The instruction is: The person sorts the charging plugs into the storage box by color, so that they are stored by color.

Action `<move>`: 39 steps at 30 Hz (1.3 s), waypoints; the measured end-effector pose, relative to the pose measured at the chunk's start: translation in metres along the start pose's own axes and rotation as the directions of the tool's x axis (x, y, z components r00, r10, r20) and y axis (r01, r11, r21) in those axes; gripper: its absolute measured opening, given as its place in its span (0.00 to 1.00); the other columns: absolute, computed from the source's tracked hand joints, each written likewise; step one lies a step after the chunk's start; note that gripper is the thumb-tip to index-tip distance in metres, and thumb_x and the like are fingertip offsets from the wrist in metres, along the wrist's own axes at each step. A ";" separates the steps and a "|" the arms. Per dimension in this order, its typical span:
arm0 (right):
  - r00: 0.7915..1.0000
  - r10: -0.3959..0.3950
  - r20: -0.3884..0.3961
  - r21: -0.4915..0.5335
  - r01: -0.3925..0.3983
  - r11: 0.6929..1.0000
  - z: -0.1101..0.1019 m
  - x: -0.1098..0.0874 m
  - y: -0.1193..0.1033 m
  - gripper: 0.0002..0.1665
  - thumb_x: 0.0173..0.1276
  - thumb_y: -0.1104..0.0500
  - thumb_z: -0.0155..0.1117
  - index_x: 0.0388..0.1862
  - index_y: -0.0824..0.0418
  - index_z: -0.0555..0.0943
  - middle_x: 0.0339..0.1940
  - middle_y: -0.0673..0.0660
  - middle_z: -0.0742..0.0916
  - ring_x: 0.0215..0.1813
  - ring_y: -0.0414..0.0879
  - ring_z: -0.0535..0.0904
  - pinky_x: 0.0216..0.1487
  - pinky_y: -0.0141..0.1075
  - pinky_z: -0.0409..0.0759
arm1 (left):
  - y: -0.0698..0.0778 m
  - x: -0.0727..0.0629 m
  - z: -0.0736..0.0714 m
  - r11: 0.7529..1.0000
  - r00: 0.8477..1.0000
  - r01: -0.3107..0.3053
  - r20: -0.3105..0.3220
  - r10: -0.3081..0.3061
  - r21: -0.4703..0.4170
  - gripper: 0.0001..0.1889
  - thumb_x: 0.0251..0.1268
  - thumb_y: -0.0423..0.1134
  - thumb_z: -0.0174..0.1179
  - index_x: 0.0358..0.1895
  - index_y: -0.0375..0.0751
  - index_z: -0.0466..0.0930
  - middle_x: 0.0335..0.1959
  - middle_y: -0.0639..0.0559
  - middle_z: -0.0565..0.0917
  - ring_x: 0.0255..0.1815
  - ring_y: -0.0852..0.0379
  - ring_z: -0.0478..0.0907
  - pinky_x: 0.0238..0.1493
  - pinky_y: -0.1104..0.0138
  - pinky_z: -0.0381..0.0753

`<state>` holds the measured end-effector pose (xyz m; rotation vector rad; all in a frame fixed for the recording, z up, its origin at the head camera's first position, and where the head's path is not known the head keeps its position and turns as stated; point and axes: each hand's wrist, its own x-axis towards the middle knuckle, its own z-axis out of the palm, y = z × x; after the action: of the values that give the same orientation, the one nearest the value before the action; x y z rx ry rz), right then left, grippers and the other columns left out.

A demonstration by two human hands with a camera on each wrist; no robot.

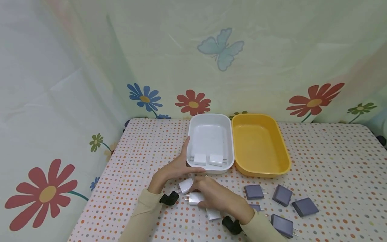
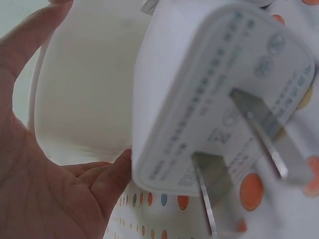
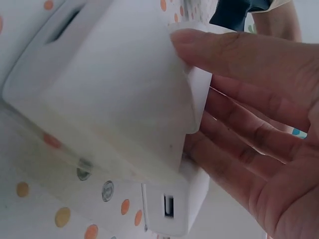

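My left hand (image 1: pixel 178 166) spreads around the front left corner of the white tray (image 1: pixel 211 120), its digits against the left and front walls. Inside the tray lie two white chargers (image 1: pixel 200 159). In front of it, my right hand (image 1: pixel 211 193) reaches down to a white charger (image 1: pixel 195 198) on the table, pinching it between thumb and fingers; the hand partly hides it. One white charger (image 1: pixel 185 185) lies close to the left wrist, its prongs large in the left wrist view. Another white charger (image 3: pixel 99 89) sits under the right hand, nearest the right wrist camera.
A yellow tray (image 1: pixel 260 173) stands against the white tray's right side. Several dark purple-grey chargers (image 1: pixel 304 206) lie to the right, some close to the right forearm. A dotted cloth (image 1: pixel 332 151) covers the table, and a flowered curtain (image 1: pixel 169 60) hangs behind it.
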<state>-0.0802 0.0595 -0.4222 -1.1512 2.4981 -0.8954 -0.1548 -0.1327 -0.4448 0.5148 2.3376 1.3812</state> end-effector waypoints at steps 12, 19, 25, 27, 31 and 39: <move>1.000 0.023 0.003 -0.048 -0.023 0.999 0.002 0.001 -0.004 0.23 0.49 0.67 0.87 0.46 0.64 0.90 0.48 0.55 0.89 0.51 0.45 0.83 0.56 0.40 0.82 | -0.001 -0.002 -0.001 1.000 1.000 0.020 0.000 -0.020 -0.002 0.72 0.59 0.58 0.77 0.84 0.56 0.19 0.87 0.45 0.37 0.85 0.44 0.46 0.79 0.42 0.51; 0.999 0.035 -0.014 -0.068 -0.036 0.997 0.004 -0.002 -0.007 0.26 0.47 0.67 0.88 0.47 0.64 0.89 0.51 0.56 0.88 0.54 0.48 0.83 0.60 0.43 0.81 | -0.001 -0.003 -0.001 1.000 1.000 0.020 -0.002 -0.020 -0.011 0.72 0.59 0.57 0.77 0.84 0.57 0.19 0.87 0.46 0.36 0.85 0.45 0.44 0.80 0.43 0.50; 0.998 0.015 -0.056 -0.085 -0.020 0.996 0.009 -0.005 -0.006 0.27 0.46 0.67 0.87 0.47 0.63 0.88 0.52 0.55 0.86 0.54 0.47 0.82 0.59 0.43 0.81 | 0.000 -0.004 0.001 1.000 1.000 0.013 -0.003 -0.013 -0.027 0.71 0.59 0.55 0.77 0.84 0.57 0.19 0.87 0.46 0.37 0.85 0.45 0.43 0.80 0.42 0.49; 0.998 0.013 -0.066 -0.087 -0.019 0.996 0.010 -0.005 -0.006 0.27 0.45 0.68 0.85 0.47 0.62 0.88 0.53 0.55 0.86 0.53 0.47 0.82 0.58 0.43 0.82 | 0.000 -0.003 0.001 1.000 1.000 0.016 -0.003 -0.016 -0.026 0.71 0.59 0.56 0.77 0.84 0.57 0.19 0.87 0.46 0.37 0.85 0.45 0.44 0.80 0.42 0.49; 0.997 0.017 -0.075 -0.086 -0.023 0.996 0.008 -0.006 -0.009 0.27 0.44 0.67 0.84 0.47 0.62 0.88 0.54 0.55 0.86 0.52 0.45 0.81 0.55 0.41 0.82 | 0.000 -0.001 0.001 1.000 1.000 0.013 0.003 -0.013 -0.025 0.72 0.59 0.56 0.77 0.84 0.57 0.19 0.87 0.47 0.38 0.85 0.46 0.45 0.80 0.43 0.50; 0.993 -0.009 -0.121 -0.111 -0.004 0.994 -0.028 -0.017 -0.028 0.27 0.48 0.65 0.85 0.50 0.62 0.87 0.51 0.53 0.85 0.49 0.43 0.81 0.49 0.37 0.83 | 0.000 0.001 0.000 0.999 1.000 -0.022 0.016 0.023 -0.034 0.69 0.63 0.48 0.76 0.84 0.54 0.18 0.87 0.44 0.38 0.84 0.45 0.48 0.79 0.43 0.52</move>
<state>-0.0647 0.0701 -0.3837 -1.1665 2.6758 -0.8614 -0.1554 -0.1326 -0.4448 0.5419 2.2981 1.4194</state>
